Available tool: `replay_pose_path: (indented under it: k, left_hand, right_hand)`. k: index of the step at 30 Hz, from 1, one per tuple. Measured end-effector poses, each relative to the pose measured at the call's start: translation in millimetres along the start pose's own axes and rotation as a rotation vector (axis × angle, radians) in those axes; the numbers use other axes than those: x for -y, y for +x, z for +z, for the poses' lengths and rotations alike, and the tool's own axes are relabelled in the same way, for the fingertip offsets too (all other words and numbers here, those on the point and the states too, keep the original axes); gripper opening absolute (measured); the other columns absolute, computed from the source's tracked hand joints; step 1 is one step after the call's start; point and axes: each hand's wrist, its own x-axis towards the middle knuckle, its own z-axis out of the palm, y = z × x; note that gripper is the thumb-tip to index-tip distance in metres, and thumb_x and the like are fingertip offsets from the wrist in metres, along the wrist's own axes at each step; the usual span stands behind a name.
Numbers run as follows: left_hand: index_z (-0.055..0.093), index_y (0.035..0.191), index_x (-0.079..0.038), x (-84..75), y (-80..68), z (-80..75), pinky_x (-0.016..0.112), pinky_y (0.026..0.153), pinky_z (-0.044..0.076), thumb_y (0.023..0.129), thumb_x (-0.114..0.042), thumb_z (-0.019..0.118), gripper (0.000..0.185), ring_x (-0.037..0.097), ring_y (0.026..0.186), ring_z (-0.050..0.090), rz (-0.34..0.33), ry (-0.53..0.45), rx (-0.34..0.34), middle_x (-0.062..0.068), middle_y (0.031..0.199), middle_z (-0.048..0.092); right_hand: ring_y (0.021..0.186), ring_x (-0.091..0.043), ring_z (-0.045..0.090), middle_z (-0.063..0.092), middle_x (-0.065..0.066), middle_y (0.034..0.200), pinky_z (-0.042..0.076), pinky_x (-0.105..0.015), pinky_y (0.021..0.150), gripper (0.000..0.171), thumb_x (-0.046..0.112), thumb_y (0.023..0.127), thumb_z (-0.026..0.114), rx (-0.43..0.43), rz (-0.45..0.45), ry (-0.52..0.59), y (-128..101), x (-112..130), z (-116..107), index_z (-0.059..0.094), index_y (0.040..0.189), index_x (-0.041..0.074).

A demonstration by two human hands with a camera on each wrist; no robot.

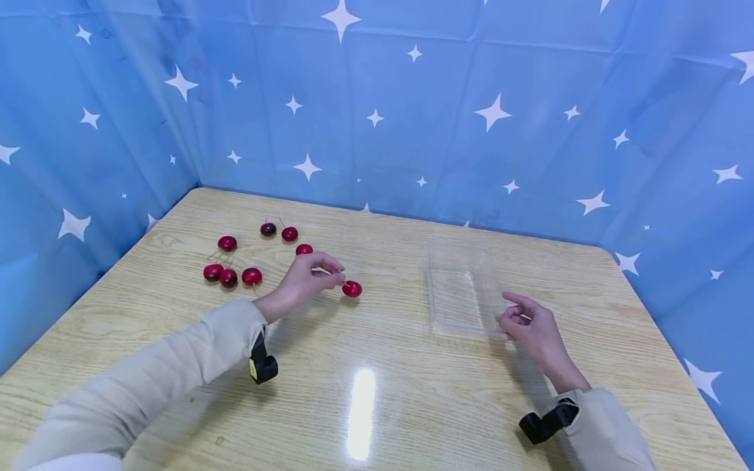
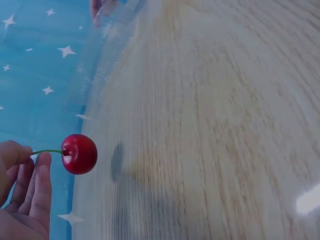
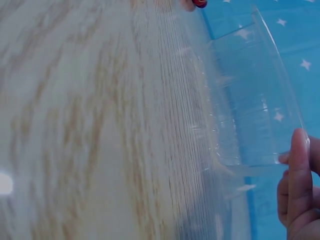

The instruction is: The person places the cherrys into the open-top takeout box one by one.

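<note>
I've got the left hand [image 1: 306,278] pinching the thin green stem of a glossy red cherry [image 2: 79,153] between thumb and fingertips, so the fruit hangs clear just above the light wood-grain table [image 1: 377,392], its shadow beside it, nothing squeezing the flesh. It sits between the loose cluster of seven other red cherries [image 1: 228,277] at the table's far left and the clear rectangular plastic tray [image 1: 462,288]. The right hand [image 1: 530,327] rests at the tray's near right corner, fingers loosely curled, fingertip against the wall, seemingly steadying it; it grips nothing. The tray holds nothing I can see.
</note>
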Motion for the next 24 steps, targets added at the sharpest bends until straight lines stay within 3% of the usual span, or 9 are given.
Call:
replay_pose_path:
  k: [7, 11, 16, 24]
  left_hand:
    - [0.062, 0.091, 0.004, -7.8, 5.8, 13.9, 0.027, 0.072, 0.048, 0.079, -0.006, 0.064, 0.016, 0.017, 0.077, 0.057, 0.075, 0.129, 0.103, 0.007, 0.083, 0.06]
    - [0.063, 0.09, 0.003, -15.1, 8.4, 22.4, 0.026, 0.069, 0.048, 0.079, -0.005, 0.065, 0.015, 0.016, 0.074, 0.057, 0.073, 0.145, 0.155, 0.005, 0.08, 0.059]
    - [0.063, 0.089, 0.0, -28.3, 14.8, 32.6, 0.025, 0.07, 0.047, 0.079, -0.005, 0.064, 0.011, 0.016, 0.075, 0.056, 0.08, 0.173, 0.169, 0.004, 0.081, 0.059]
    - [0.064, 0.089, -0.006, -55.7, 30.6, 42.1, 0.024, 0.067, 0.047, 0.082, -0.008, 0.062, 0.008, 0.014, 0.074, 0.057, 0.147, 0.216, 0.188, 0.003, 0.082, 0.059]
  right_hand:
    - [0.066, -0.007, 0.055, 0.049, -0.008, 0.086, 0.051, -0.026, 0.06, 0.052, 0.007, 0.087, 0.056, 0.004, 0.001, -0.005, 0.9, -0.4, 0.0, 0.033, 0.131, -0.008]
    - [0.065, -0.007, 0.055, 0.048, -0.007, 0.085, 0.051, -0.026, 0.059, 0.052, 0.006, 0.086, 0.056, 0.006, -0.002, -0.004, 1.1, -0.1, 0.7, 0.033, 0.131, -0.009]
    - [0.065, -0.007, 0.055, 0.048, -0.008, 0.085, 0.051, -0.026, 0.059, 0.052, 0.007, 0.086, 0.056, 0.007, -0.002, -0.006, 0.8, 1.0, 0.7, 0.033, 0.131, -0.009]
    - [0.066, -0.007, 0.055, 0.048, -0.009, 0.086, 0.051, -0.026, 0.059, 0.053, 0.006, 0.086, 0.057, 0.006, -0.009, 0.007, 0.8, 1.3, 1.5, 0.034, 0.131, -0.009]
